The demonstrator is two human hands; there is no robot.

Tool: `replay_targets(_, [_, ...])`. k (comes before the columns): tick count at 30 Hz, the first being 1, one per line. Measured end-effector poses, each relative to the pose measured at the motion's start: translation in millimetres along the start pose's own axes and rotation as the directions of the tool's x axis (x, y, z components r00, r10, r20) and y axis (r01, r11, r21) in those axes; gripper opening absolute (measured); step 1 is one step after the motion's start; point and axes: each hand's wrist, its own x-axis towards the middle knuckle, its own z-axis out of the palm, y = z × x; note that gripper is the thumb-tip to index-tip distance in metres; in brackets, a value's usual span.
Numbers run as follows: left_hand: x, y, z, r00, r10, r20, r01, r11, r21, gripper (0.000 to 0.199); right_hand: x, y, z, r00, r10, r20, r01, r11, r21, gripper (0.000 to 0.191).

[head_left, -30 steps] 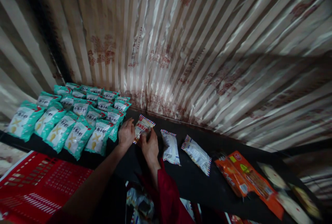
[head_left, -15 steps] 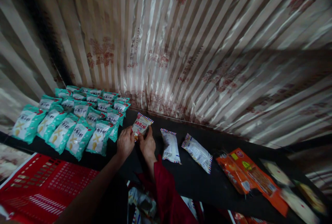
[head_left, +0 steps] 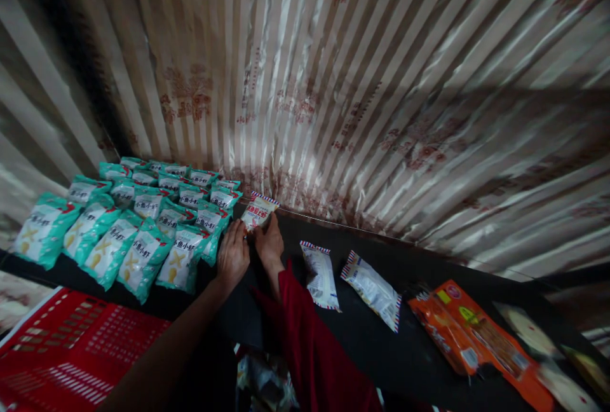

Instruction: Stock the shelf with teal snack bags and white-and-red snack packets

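A small white snack bag with red lettering and striped ends is held near the back of the black shelf. My left hand is closed at its lower left corner. On its right side, my right hand grips it, with the red sleeve behind. Left of my hands stand rows of teal snack bags, the nearest one close to my left hand. To the right, two striped-end snack bags lie on the shelf: a nearer bag and a farther bag.
Orange snack packets lie at the right, beside pale round packaged items. A red plastic basket sits below the shelf at lower left. Behind the shelf hangs a striped, wrinkled sheet. More packets show below my arms.
Both hands have moved the white snack bag slightly back, toward the hanging sheet, beside the teal rows. The view has shifted a little, so the items at the right appear farther right.
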Motion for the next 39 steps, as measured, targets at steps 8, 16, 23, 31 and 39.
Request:
replay_targets(8, [4.4, -6.0, 11.0, 0.997, 0.064, 0.038, -0.067, 0.994, 0.091, 0.046, 17.1, -7.7, 3.7, 1.0, 0.016, 0.02, -0.014, 0.998, -0.06, 0.061])
replay_targets(16, [6.9, -7.9, 13.9, 0.997, 0.042, 0.063, -0.049, 0.993, 0.111, 0.045, 23.3, -4.1, 7.9, 0.999, -0.017, 0.036, 0.018, 0.999, -0.049, 0.061])
replay_targets(23, [7.2, -9.5, 15.6, 0.997, 0.041, 0.065, -0.048, 0.993, 0.107, 0.044, 21.9, 0.3, 8.1, 0.998, -0.009, 0.056, 0.01, 1.0, -0.029, 0.056])
replay_targets(31, [7.1, -11.1, 15.9, 0.997, 0.038, 0.07, -0.045, 0.994, 0.102, 0.042, 6.2, 8.8, 13.6, 0.994, -0.052, -0.093, 0.052, 0.999, -0.011, 0.056])
replay_targets(39, [5.7, -3.3, 7.8, 0.991, 0.082, 0.102, -0.096, 0.985, 0.143, 0.041, -21.3, 16.1, 1.3, 0.958, -0.216, -0.188, 0.225, 0.974, 0.03, 0.046])
